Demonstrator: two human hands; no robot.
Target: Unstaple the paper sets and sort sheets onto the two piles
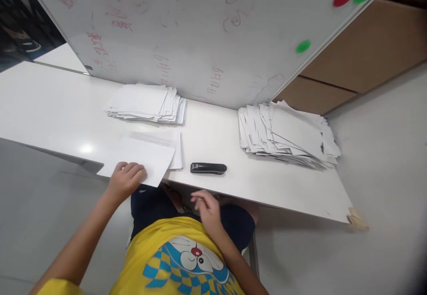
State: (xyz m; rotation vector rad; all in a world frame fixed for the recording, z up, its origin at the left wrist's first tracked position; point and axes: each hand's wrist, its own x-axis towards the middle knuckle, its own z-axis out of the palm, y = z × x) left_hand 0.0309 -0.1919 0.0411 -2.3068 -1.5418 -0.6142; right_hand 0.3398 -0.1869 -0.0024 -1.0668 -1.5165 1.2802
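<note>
My left hand (128, 178) is closed on the near edge of a white sheet of paper (151, 157), its fingers curled over the top. The sheet is tilted and reaches past the table's front edge. Beneath it lie other papers (178, 150), one showing lines of print. My right hand (207, 207) hovers over my lap, just short of the table edge, with fingers loosely stretched and nothing visible in them. A black stapler (208, 168) lies on the table beyond the right hand, to the right of the papers.
On the white table (213, 130) a paper stack (143, 101) sits at back left, and a larger, uneven paper stack (290, 135) at right. A whiteboard (187, 33) with red writing and round magnets rises behind. Brown boxes (370, 41) stand at far right.
</note>
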